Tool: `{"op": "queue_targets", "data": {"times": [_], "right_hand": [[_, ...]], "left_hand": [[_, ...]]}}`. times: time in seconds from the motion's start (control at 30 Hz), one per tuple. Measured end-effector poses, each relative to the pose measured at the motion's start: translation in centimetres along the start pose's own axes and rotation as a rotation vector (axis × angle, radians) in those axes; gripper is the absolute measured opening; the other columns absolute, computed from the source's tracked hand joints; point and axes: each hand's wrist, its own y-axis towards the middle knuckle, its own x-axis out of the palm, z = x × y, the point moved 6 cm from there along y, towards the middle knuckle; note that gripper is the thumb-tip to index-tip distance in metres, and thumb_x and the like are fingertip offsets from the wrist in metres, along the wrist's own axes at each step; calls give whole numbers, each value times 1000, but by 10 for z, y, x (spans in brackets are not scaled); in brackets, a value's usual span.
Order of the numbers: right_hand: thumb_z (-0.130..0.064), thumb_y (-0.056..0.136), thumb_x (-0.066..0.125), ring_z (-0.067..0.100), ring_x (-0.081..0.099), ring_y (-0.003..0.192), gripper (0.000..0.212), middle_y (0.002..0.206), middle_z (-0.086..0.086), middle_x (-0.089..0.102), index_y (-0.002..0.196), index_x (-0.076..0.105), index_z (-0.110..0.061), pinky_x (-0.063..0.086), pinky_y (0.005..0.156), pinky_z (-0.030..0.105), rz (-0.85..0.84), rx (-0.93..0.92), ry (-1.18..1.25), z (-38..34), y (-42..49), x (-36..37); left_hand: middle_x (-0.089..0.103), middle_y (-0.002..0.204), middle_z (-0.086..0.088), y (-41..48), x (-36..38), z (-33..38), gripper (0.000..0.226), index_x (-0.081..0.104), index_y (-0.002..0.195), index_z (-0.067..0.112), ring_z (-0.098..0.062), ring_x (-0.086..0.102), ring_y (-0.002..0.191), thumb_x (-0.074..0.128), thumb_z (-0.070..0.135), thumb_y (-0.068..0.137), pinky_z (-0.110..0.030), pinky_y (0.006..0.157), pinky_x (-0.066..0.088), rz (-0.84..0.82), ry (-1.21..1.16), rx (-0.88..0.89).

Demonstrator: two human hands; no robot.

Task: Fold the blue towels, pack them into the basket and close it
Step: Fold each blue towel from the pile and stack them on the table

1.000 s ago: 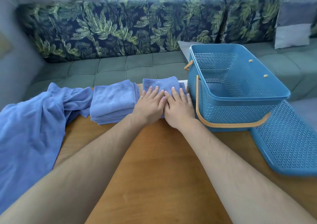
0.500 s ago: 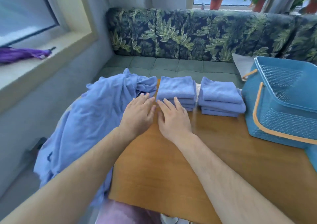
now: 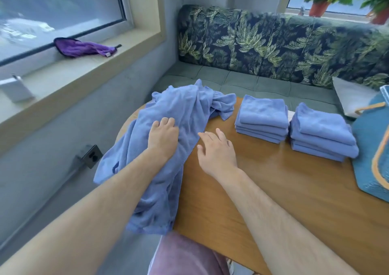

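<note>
**Left hand [image 3: 163,136] gripping the unfolded towel [image 3: 179,110]**

Its fingers are curling into the cloth, which is draping over the table's [image 3: 273,186] left edge. The right hand [image 3: 219,151] is hovering just beside, fingers loosely spread, holding nothing. A folded stack [image 3: 262,116] and a second stack [image 3: 322,131] are sitting side by side, next to the basket [image 3: 366,148].

Loose towel [image 3: 179,110] under the left hand [image 3: 163,136], and folded stacks [image 3: 262,114] beyond the right hand [image 3: 217,151]: soft matt cloth. Table [image 3: 273,190] beneath the right hand: smooth, glossy wood. Basket [image 3: 366,148] farther right: plastic, blurred.
</note>
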Motion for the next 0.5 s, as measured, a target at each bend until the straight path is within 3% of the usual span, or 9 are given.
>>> {"op": "queue_targets", "data": {"times": [0.1, 0.23, 0.4, 0.47, 0.5], "right_hand": [[-34, 105, 40, 23, 27, 147, 44, 148, -9, 49, 147, 45, -27, 31, 111, 40, -13, 34, 30, 8, 2, 2], [-33, 105, 39, 24, 49, 128, 41, 136, -1, 59, 145, 47, -25, 43, 102, 40, -35, 126, 227, 18, 4, 7], [-41, 105, 43, 23, 49, 133, 53, 143, 2, 52, 151, 39, -16, 39, 110, 35, -68, 499, 902, 25, 10, 25], [-43, 100, 52, 25, 59, 119, 54, 122, 2, 59, 142, 49, -10, 48, 99, 34, -52, 618, 1075, 27, 16, 32], [-42, 98, 55, 25, 64, 104, 52, 109, 2, 60, 134, 55, -5, 51, 84, 30, -33, 665, 1138, 29, 19, 35]], "left_hand": [[48, 109, -2, 0, 0, 2, 17, 53, 103, 18, -23, 48, 103, 51, 9, 89, -33, 86, 34, 39, -32, 20], [52, 87, -5, -6, -3, 1, 13, 53, 88, 14, -28, 50, 82, 60, 2, 87, -36, 73, 35, 210, -327, -31], [53, 90, -1, -31, -19, 22, 11, 50, 87, 15, -23, 51, 88, 50, 8, 96, -35, 78, 41, 64, -784, 26], [58, 89, 1, -48, -24, 39, 14, 51, 85, 18, -20, 55, 88, 51, 13, 98, -31, 79, 43, -49, -896, 83], [61, 87, 1, -55, -24, 47, 13, 53, 85, 17, -18, 57, 86, 52, 14, 98, -27, 77, 43, -117, -936, 93]]}}
